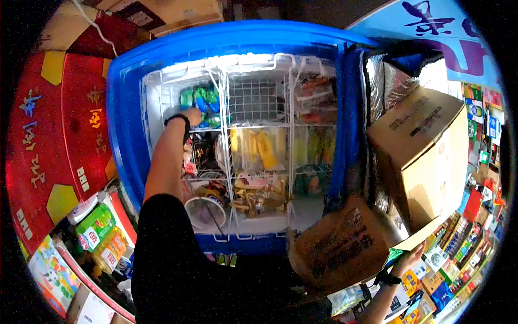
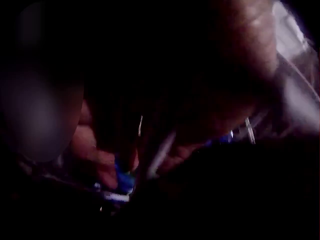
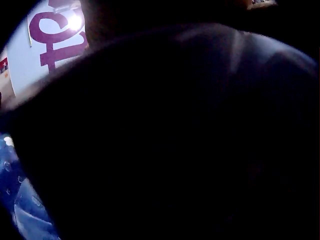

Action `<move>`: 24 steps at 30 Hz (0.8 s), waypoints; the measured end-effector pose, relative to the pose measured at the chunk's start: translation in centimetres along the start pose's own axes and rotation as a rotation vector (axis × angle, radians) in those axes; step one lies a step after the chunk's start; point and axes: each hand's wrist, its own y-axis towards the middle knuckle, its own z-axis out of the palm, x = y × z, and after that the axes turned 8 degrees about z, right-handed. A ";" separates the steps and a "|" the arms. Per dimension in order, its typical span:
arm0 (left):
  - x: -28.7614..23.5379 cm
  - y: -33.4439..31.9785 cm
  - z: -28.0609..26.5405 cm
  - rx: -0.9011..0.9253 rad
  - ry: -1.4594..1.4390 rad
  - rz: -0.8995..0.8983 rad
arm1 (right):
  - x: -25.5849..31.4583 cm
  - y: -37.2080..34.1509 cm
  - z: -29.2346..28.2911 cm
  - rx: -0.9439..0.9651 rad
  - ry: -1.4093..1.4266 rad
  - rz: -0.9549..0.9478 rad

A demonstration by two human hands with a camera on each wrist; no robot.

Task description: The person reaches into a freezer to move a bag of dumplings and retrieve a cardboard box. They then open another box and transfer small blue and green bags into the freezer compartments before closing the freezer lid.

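Observation:
In the head view my left hand reaches down into the freezer's far-left compartment, among green and blue packages. Dim in the left wrist view, the fingers of that hand curl at a blue package and appear to pinch it. At the lower right, my right hand grips the bottom edge of an open cardboard box; a green item shows beside its fingers. The right wrist view is mostly dark and does not show this hand.
The blue-rimmed chest freezer holds white wire baskets with yellow packs and other wrapped goods. A white tub sits near its front left. Another cardboard piece leans at the front right corner. Red boxes stand left.

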 end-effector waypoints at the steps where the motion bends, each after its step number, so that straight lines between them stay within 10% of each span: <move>1: 0.6 0.6 -0.4 0.038 0.067 0.049 | 0.5 -0.1 -0.1 0.020 -0.001 0.018; 3: 1.0 1.1 -1.9 0.089 0.206 0.144 | -0.9 0.6 -0.1 0.033 0.040 -0.026; 9: -4.9 -8.6 -6.3 -0.524 -0.317 0.002 | 0.4 0.3 0.9 0.031 0.095 -0.065; 17: -27.5 -31.4 -9.5 -1.022 -0.939 0.122 | 2.0 0.1 1.3 0.213 0.287 -0.007; 24: -46.5 -46.1 -5.9 -1.397 -0.863 0.438 | 5.2 -1.8 0.9 0.188 0.464 -0.007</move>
